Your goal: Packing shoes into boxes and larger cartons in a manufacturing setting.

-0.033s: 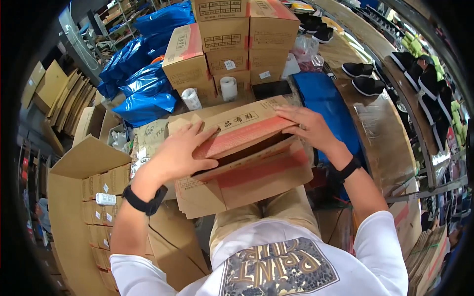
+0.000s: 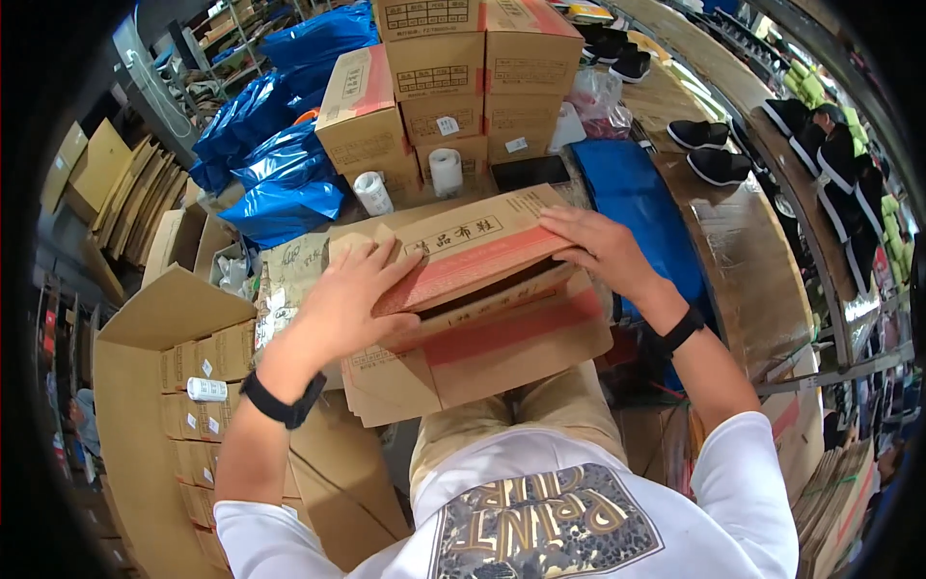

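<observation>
Pressing down on a brown cardboard box [image 2: 482, 318] with a red stripe, both hands rest on its top flaps. The left hand [image 2: 342, 304] lies flat with fingers spread on the left flap, its grip open and closed around nothing. The right hand [image 2: 598, 249] lies on the right end of the top flap, fingers stretched along the edge and thumb tucked at the rim, so its grip is loose rather than clenched. A dark gap shows under the lifted flap. The box sits at the near edge of the surface [image 2: 752, 261], over the person's lap, tilted slightly down to the left.

Just behind the box stand 2 white tape rolls [image 2: 446, 172] and a dark flat tablet-like slab [image 2: 529, 172]. Behind those rises a stack of sealed cartons [image 2: 463, 68], close enough to hem the box in from the far side. Blue plastic bags [image 2: 280, 164] pile up to the far left, and a blue sheet [image 2: 627, 193] lies just right of the box, partly under the right wrist. Black shoes [image 2: 709, 150] rest further right on the surface. A large open carton [image 2: 169, 405] stands at the person's left.
</observation>
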`<state>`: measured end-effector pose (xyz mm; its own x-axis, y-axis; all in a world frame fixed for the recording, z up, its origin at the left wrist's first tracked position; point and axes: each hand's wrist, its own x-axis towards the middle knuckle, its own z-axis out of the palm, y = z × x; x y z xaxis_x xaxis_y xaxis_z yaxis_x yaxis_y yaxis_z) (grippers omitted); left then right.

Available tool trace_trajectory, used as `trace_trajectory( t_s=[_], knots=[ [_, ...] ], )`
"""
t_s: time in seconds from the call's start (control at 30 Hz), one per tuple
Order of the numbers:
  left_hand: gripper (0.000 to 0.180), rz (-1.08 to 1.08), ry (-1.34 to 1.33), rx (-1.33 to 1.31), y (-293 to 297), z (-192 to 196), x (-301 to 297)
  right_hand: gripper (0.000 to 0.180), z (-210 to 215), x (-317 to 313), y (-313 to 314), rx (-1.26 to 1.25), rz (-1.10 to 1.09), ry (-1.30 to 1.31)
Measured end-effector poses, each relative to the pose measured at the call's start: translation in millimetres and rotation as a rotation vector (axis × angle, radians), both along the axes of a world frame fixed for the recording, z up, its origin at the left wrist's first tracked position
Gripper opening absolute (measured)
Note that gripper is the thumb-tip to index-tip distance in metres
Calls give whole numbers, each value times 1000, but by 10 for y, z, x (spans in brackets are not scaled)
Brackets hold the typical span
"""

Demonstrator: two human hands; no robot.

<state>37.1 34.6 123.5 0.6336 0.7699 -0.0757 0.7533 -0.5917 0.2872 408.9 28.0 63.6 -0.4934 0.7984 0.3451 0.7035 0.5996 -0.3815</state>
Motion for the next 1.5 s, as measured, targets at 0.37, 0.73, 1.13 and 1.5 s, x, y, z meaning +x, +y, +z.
trace_trajectory(
  t_s=[0.37, 0.73, 1.13, 1.5],
  knots=[
    [57, 499, -923, -186, -146, -805, -295, 64, 95, -144, -431, 180, -161, -259],
    [53, 580, -1435, -918, -764, -760, -427, 57, 608, -595, -437, -617, -81, 1197],
    [98, 658, -1961, -326, 1177, 698, -312, 30, 924, -606, -869, -251, 101, 1223],
    [43, 577, -665, 529, 1507, 436, -115, 17, 751, 162, -1021, -322, -176, 1034]
  ],
)
